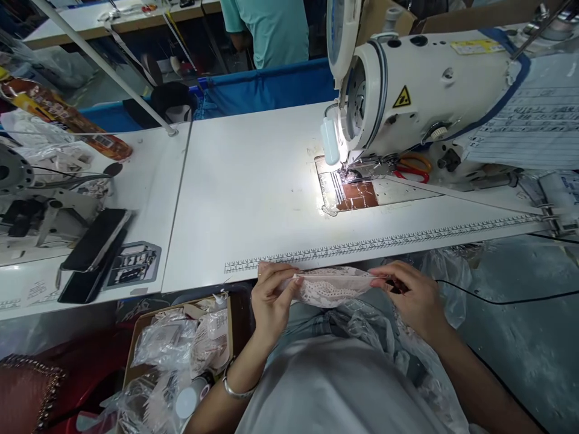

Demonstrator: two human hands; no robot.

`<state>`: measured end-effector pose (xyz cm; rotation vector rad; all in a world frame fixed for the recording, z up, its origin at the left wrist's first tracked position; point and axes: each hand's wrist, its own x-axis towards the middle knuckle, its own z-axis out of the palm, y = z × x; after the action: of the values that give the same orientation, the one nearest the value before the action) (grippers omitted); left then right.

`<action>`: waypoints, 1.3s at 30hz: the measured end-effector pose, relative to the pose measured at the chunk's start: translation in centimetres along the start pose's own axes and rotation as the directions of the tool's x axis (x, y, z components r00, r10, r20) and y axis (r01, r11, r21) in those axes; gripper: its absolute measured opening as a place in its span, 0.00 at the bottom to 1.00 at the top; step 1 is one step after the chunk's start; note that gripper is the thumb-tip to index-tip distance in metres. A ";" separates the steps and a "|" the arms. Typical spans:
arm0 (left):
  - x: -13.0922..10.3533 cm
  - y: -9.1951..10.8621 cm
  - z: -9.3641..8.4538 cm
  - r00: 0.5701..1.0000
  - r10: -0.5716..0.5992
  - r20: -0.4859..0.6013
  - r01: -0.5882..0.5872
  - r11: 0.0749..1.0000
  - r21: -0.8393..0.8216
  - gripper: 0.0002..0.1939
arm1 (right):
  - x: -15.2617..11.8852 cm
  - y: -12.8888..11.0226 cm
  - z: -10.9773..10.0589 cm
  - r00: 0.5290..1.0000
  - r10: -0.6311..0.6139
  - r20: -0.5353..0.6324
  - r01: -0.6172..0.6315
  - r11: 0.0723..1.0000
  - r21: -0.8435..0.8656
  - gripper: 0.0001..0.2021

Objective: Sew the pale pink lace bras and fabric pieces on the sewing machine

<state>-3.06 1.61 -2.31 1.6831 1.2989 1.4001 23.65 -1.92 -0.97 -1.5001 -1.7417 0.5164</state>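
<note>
A pale pink lace fabric piece (332, 288) is stretched between my two hands, just in front of the table's front edge. My left hand (274, 295) pinches its left end between thumb and fingers. Its right end is gripped by the fingertips of my right hand (414, 296). A small dark object (397, 286) shows within the curled fingers of my right hand; its kind is mostly hidden. Beyond the fabric, a printed ruler strip (380, 242) runs along the white sewing table (244, 193). The sewing machine (434, 90) stands at the back right, its needle area lit.
Orange and red-handled scissors (414, 166) lie behind the needle area. To the left are phones (94, 253), a bottle (67, 114) and another machine (49, 211). A box of bagged pieces (181, 343) sits low left. A person in a green shirt (274, 30) is beyond the table.
</note>
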 end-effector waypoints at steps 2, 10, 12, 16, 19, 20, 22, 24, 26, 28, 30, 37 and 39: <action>0.0 -0.3 0.1 1.000 -0.015 -0.008 0.015 1.000 -0.023 0.02 | 0.5 -0.2 -0.4 1.000 -0.003 0.022 0.003 1.000 0.022 0.05; 1.2 -0.2 -0.6 0.965 -0.091 0.246 0.120 0.987 -0.106 0.09 | 2.5 -2.2 -3.9 0.954 0.000 0.300 -0.097 0.946 0.310 0.13; 1.5 0.6 -0.5 0.916 -0.040 0.399 0.069 0.996 -0.061 0.11 | 2.8 -3.0 -3.7 0.930 -0.031 0.366 -0.080 0.955 0.285 0.12; 1.1 2.3 1.4 0.784 0.128 0.608 -0.043 0.987 -0.153 0.12 | 2.8 -4.4 -1.6 0.910 -0.131 0.393 0.050 0.977 0.208 0.10; 0.7 2.8 3.0 0.778 0.156 0.609 -0.002 0.969 -0.245 0.08 | 2.6 -4.4 -0.3 0.886 -0.167 0.432 0.083 0.975 0.205 0.09; 0.6 2.9 3.3 0.791 0.142 0.595 0.017 0.967 -0.253 0.09 | 2.5 -4.1 -0.2 0.884 -0.156 0.441 0.072 0.977 0.202 0.09; 0.7 2.8 3.5 0.814 0.106 0.572 0.049 0.967 -0.249 0.09 | 2.2 -3.4 -0.3 0.888 -0.101 0.449 0.017 0.982 0.188 0.08; 0.9 2.6 3.5 0.828 0.085 0.555 0.063 0.968 -0.243 0.10 | 2.0 -2.6 -0.6 0.892 -0.039 0.449 -0.047 0.983 0.179 0.11; 1.1 2.4 3.3 0.832 0.079 0.548 0.063 0.970 -0.235 0.11 | 1.8 -2.0 -1.0 0.891 -0.019 0.454 -0.072 0.980 0.183 0.11; 1.2 2.3 3.2 0.834 0.077 0.546 0.062 0.971 -0.231 0.11 | 1.7 -1.7 -1.1 0.886 -0.056 0.460 -0.050 0.975 0.216 0.09; 1.3 2.3 3.1 0.836 0.073 0.544 0.068 0.970 -0.235 0.11 | 1.7 -1.7 -1.2 0.890 -0.084 0.447 -0.040 0.965 0.260 0.09; 1.1 2.5 2.9 0.748 -0.041 0.663 0.299 0.912 -0.280 0.11 | 1.9 -1.8 -1.3 0.936 -0.023 0.350 -0.123 0.913 0.388 0.11; 1.1 2.6 2.8 0.738 -0.052 0.672 0.318 0.906 -0.279 0.12 | 1.9 -1.8 -1.2 0.940 0.026 0.340 -0.170 0.899 0.404 0.12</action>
<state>0.43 2.09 -0.36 1.5078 0.7072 0.7475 23.34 -0.73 1.65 -1.2357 -1.6513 1.1804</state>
